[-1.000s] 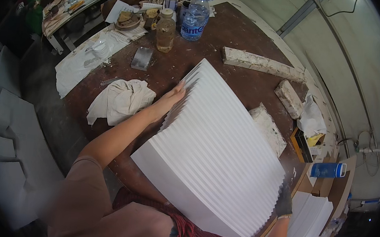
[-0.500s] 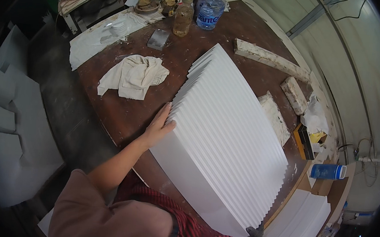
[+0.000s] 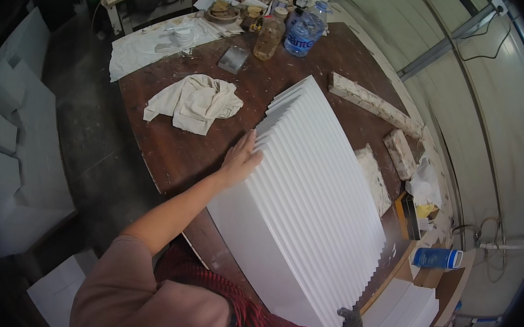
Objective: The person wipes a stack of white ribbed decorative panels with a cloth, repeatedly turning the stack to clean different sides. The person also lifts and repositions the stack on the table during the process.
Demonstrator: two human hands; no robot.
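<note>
A large white stack of ridged strips lies aslant across the brown table, its smooth white side facing me. My bare left hand grips its far left end, with the fingers along the end and the thumb at the top edge. At the near right corner is my right hand, in a dark grey glove, closed on the stack's other end. Some of the right fingers are hidden. Left of the stack, a crumpled cream cloth rests on the brown table.
A grey metal block, a brownish bottle and a clear blue jug stand at the back. Along the right lie a stained bar, a short block, a blue bottle and white ridged lengths.
The whole view has shifted a little, with the table's far items now lower and further right in it. Both hands keep to the same ends of the stack.
</note>
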